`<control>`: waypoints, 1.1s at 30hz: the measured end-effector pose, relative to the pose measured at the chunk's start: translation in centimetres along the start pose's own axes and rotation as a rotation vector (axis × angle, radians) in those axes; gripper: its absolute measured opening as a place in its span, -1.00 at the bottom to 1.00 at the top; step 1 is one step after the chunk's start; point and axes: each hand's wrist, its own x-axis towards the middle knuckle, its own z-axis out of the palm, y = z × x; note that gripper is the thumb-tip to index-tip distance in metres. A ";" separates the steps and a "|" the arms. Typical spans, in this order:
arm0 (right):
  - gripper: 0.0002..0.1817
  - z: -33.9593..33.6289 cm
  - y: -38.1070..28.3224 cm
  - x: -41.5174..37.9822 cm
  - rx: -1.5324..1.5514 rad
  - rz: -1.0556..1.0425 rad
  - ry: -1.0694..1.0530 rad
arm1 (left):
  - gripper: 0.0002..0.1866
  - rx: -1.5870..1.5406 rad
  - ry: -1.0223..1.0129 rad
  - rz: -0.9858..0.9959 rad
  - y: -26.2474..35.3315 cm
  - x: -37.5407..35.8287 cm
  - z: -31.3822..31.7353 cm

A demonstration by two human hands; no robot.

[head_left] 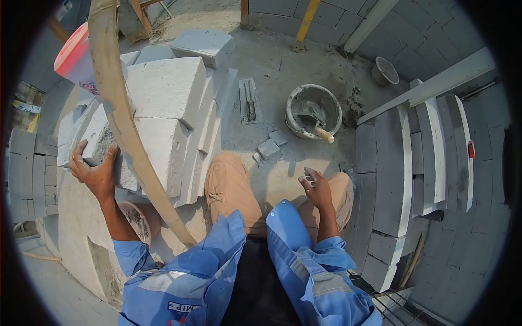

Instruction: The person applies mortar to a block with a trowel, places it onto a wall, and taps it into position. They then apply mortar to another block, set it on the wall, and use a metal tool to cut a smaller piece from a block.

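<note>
My left hand (97,173) is at the near end of a light grey concrete block (99,136) with a rough, broken face. Its fingers lie along one side and the thumb along the other, gripping that end. More pale blocks (163,87) are stacked right beside it. A wooden strip (126,117) slants across the stack in front of me. Over my right knee, my right hand (317,190) hangs with loosely bent fingers apart and nothing visible in them.
A mortar bucket (289,117) holds a trowel with a wooden handle (325,135). Nearby lie a flat float (250,102) and small block offcuts (268,148). Blocks (383,179) stand stacked at right. A pink-rimmed bucket (73,51) is upper left; another bucket (145,217) sits below my left arm.
</note>
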 end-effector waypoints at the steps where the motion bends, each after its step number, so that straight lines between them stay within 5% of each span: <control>1: -0.48 0.3 0.3 -0.4 0.015 0.001 -0.001 | -0.16 -0.142 -0.001 0.002 -1.0 0.3 -0.1; 5: -0.50 -0.8 0.1 -2.0 0.025 0.014 0.046 | -0.38 -0.729 0.044 -0.308 -2.7 1.4 -2.4; 9: -0.51 -2.7 0.1 -2.1 -0.053 -0.018 0.054 | -0.45 -0.683 0.100 -0.341 -2.5 2.1 -9.9; 10: -0.52 -3.1 0.4 -2.2 -0.080 -0.065 0.061 | -0.42 -0.558 0.085 -0.324 -1.6 2.1 -12.7; 11: -0.56 -3.7 1.2 -2.4 -0.018 -0.113 0.123 | -0.50 -0.285 -0.035 0.037 -11.3 3.9 -15.7; 12: -0.56 -4.4 2.2 -2.5 -0.009 -0.113 0.129 | -0.50 -0.588 -0.086 -0.398 -10.9 4.0 -18.1; 14: -0.60 -6.1 4.8 -2.7 0.130 -0.036 0.451 | -0.48 -0.652 -0.130 -0.345 17.8 -0.9 -14.3; 16: -0.63 -8.2 8.1 -3.0 0.049 0.104 0.674 | -0.43 -0.752 -0.229 -0.273 35.0 -4.4 -11.4; 20: -0.55 -7.1 26.4 -4.4 -0.004 0.528 0.654 | -0.33 -0.896 -0.376 -0.144 47.0 -8.0 -6.9; 22: -0.52 -5.9 29.0 -5.2 -0.116 0.683 0.532 | -0.29 -0.957 -0.451 -0.072 43.7 -8.7 -7.2; 24: -0.49 -4.2 31.5 -5.7 -0.242 0.857 0.359 | -0.24 -1.014 -0.540 0.011 25.4 -7.8 -14.8; 27: -0.39 -2.3 32.9 -7.4 -0.246 0.863 0.163 | -0.34 -0.836 -0.816 -0.106 28.2 -12.3 -4.5; 29: -0.38 0.9 37.1 -7.9 -0.572 0.896 0.273 | -0.44 -0.689 -0.977 -0.136 29.1 -17.3 3.3; 31: -0.36 1.1 38.7 -7.7 -0.556 0.882 0.247 | -0.39 -0.326 -0.912 0.145 29.8 -22.9 8.9; 33: -0.33 0.8 39.2 -8.2 -0.549 0.888 0.232 | -0.33 -0.224 -0.922 0.167 29.6 -28.0 13.6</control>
